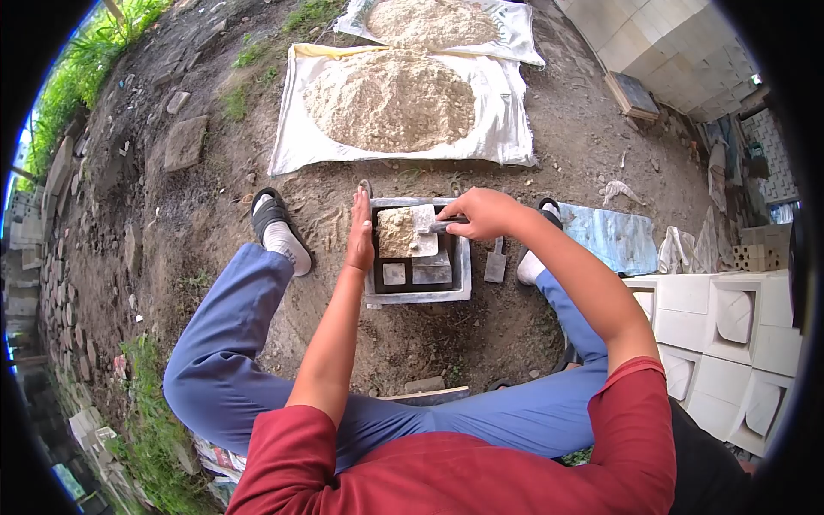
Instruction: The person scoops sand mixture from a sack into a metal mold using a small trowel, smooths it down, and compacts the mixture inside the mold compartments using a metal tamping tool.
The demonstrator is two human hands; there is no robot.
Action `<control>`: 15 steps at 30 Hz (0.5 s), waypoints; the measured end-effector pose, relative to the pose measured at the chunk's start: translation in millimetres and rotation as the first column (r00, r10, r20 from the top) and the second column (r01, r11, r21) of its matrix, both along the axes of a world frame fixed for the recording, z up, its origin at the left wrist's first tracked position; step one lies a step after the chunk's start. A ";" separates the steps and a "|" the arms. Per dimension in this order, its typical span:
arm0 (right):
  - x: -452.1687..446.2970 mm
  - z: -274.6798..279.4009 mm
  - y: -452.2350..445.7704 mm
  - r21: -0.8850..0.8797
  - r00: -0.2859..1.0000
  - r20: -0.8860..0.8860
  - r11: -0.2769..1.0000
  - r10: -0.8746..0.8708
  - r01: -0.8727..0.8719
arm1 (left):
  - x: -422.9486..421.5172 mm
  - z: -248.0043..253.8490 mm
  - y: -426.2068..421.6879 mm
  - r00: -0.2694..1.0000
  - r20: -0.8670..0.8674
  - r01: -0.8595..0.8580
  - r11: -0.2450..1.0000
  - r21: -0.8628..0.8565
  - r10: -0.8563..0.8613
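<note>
A grey square mold box lies on the dirt between my feet, divided inside into several compartments. Damp sandy mix fills its upper left part, while darker recesses and grey blocks show in the lower part. My right hand is closed around the dark handle of a trowel, whose flat, mix-smeared blade lies over the right side of the mix. Along the box's left wall, my left hand is held on edge with its fingers stretched out, holding nothing.
Beyond the box, two white sacks carry heaps of sandy mix. A small flat scraper lies right of the box. Pale molded blocks are stacked at the right, near a blue sheet. Stones litter the left ground.
</note>
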State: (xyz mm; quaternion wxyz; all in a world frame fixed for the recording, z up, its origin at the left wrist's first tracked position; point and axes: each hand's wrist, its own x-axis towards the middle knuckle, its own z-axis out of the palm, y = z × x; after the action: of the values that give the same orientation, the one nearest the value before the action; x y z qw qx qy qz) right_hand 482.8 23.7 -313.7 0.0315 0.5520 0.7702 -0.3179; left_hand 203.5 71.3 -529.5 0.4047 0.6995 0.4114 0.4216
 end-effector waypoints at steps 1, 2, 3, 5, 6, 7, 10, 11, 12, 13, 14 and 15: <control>-1.0 0.5 0.4 0.000 1.000 -0.003 1.000 0.001 -0.001 | 0.2 0.2 -0.6 1.000 -0.004 -0.001 1.000 0.001 0.001; -1.4 1.4 0.8 -0.012 1.000 -0.001 1.000 -0.002 0.002 | 1.0 0.5 -1.2 1.000 -0.007 0.002 1.000 0.001 -0.002; -1.2 1.9 0.8 -0.023 1.000 0.000 1.000 -0.007 0.007 | 1.7 0.7 -0.8 1.000 -0.013 0.004 1.000 0.002 -0.004; -0.8 2.6 1.0 -0.011 1.000 -0.008 1.000 -0.001 0.001 | 2.1 0.5 -2.1 1.000 -0.021 0.006 1.000 0.002 -0.006; -0.1 1.1 0.9 -0.001 1.000 -0.016 1.000 0.006 -0.006 | 2.4 0.4 -2.1 1.000 -0.023 0.007 1.000 0.002 -0.006; 0.5 -0.9 0.5 -0.003 1.000 -0.017 1.000 0.003 -0.003 | 2.8 0.0 -2.9 1.000 -0.025 0.008 1.000 0.001 -0.008; 0.8 -3.5 2.8 0.040 0.999 -0.036 0.999 0.031 -0.029 | 3.3 -0.6 -2.9 0.999 -0.036 0.008 1.000 0.001 -0.008; 0.5 -4.0 3.1 0.020 1.000 -0.024 1.000 0.019 -0.019 | 3.3 -1.0 -3.2 0.999 -0.039 0.004 1.000 0.000 -0.004; -1.0 -1.1 3.0 0.000 1.000 -0.011 1.000 0.007 -0.007 | 3.9 -1.2 -3.6 0.999 -0.041 0.004 1.000 0.000 -0.004; -1.6 2.6 3.5 0.001 1.000 -0.010 1.000 0.004 -0.004 | 4.2 -1.0 -3.1 0.999 -0.044 0.003 1.000 0.001 -0.003; -2.3 6.4 4.4 -0.024 1.000 0.004 1.000 0.000 0.000 | 4.2 -0.8 -3.1 0.999 -0.045 0.000 1.000 0.001 0.000; -3.0 8.0 5.3 -0.049 1.000 0.018 0.999 -0.002 0.003 | 4.2 -1.0 -2.4 0.999 -0.047 -0.002 1.000 0.002 0.002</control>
State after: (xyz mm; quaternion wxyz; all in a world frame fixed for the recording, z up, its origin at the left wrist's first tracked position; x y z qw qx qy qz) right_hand 479.8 29.0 -305.7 0.0516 0.5548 0.7612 -0.3319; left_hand 207.8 68.9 -530.4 0.3938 0.7091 0.4212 0.4059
